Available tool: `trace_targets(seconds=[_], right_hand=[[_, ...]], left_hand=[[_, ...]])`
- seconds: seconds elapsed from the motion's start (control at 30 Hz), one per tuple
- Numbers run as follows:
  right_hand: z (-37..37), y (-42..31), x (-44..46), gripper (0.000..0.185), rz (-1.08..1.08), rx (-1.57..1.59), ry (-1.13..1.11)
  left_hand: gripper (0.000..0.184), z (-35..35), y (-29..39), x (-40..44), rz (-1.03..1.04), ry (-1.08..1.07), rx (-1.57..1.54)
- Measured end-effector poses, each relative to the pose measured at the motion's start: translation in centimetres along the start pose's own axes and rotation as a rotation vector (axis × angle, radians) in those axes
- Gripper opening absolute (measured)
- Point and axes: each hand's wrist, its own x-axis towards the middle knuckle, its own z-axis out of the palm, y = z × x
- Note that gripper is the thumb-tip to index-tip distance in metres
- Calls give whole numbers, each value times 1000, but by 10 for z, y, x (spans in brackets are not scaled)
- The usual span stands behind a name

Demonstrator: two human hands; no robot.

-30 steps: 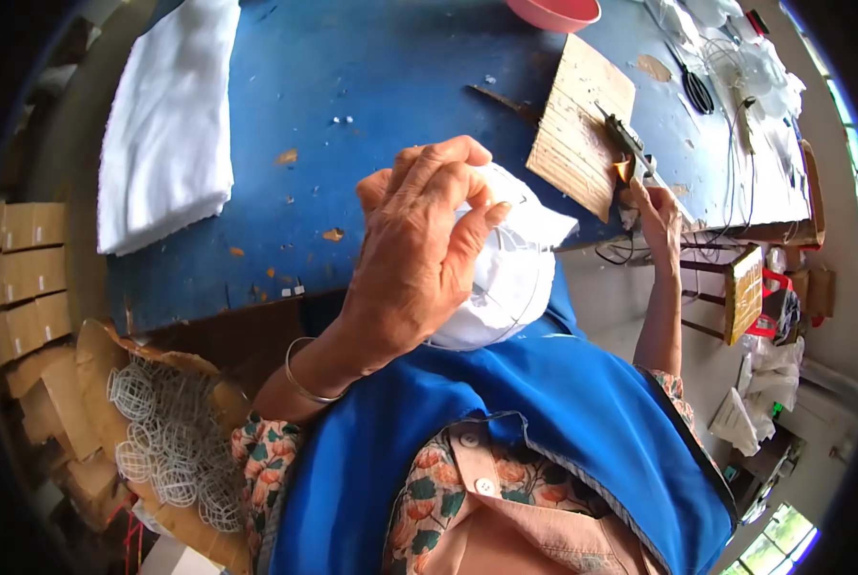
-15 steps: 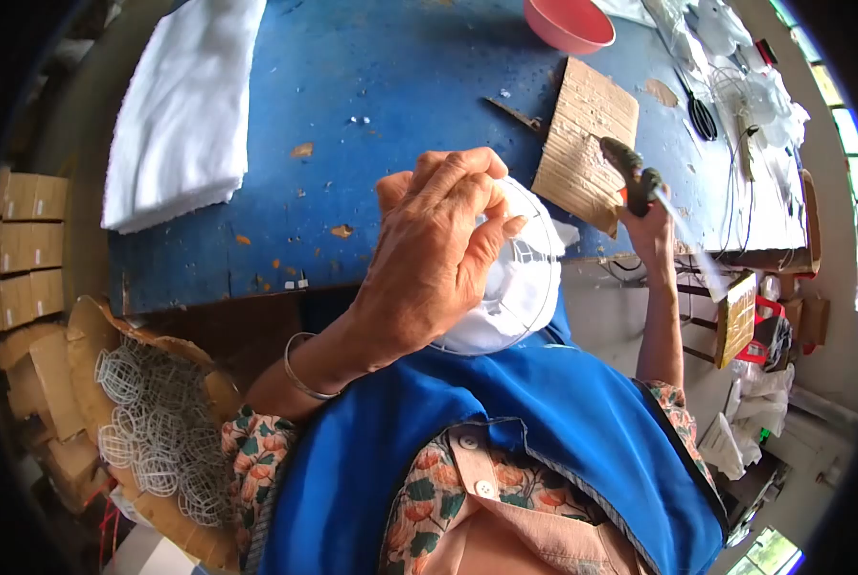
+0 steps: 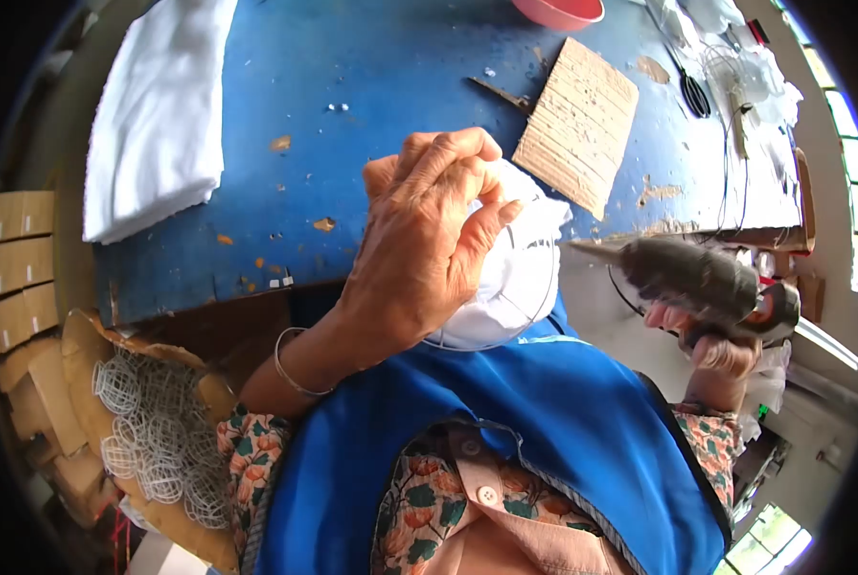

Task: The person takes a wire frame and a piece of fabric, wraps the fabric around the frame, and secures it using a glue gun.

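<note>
My left hand [image 3: 429, 235], with a bangle at the wrist, has its fingers closed on the edge of a round wire frame with white cloth [image 3: 510, 278], held above my lap. In my right hand [image 3: 711, 345] is a dark glue gun [image 3: 692, 278] with a glue stick sticking out of its back. Its nozzle points left toward the wire frame, apart from it. The palm hides part of the frame's left side.
A stack of white cloth [image 3: 160, 115] lies on the blue table [image 3: 285, 86]. Cardboard [image 3: 582, 125], a pink bowl [image 3: 563, 11] and black scissors [image 3: 694, 94] are farther back. A box of wire frames [image 3: 160, 431] stands at the lower left.
My right hand has lifted the glue gun off the cardboard area and brought it nearer, turning its nozzle toward the frame. My left hand keeps its hold.
</note>
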Motion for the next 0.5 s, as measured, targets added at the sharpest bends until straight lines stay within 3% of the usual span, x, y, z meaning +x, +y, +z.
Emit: trace_targets(seconds=[0.07,0.2,0.5], right_hand=[[24,-18,-7,63,97,-65,92],[22,-28,14,41,112,-376,-67],[29,-33,28,33,52,-437,-191]], left_hand=[[13,1,-1,0,20,12,5],[14,0,0,0,-12,-2,-2],[14,1,-2,-1,28,20,-2]])
